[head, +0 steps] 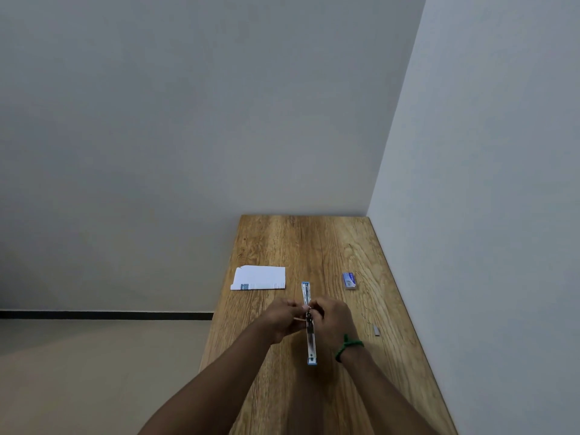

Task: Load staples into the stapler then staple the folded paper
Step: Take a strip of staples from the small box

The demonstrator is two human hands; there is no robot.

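A slim blue and silver stapler (310, 343) lies swung fully open in a straight line on the wooden table (314, 243). My left hand (281, 320) and my right hand (332, 321) meet over its hinge, fingers pinched together there; what the fingertips hold is too small to tell. The folded white paper (259, 278) lies flat at the table's left edge, beyond my left hand. A small blue staple box (349, 281) rests to the right of the stapler's far end. A short grey strip of staples (376, 330) lies right of my right wrist.
The table stands in a room corner, with a grey wall (486, 215) along its right side and another behind it. Its left edge drops to a beige floor (94, 372). A green band (348, 345) circles my right wrist.
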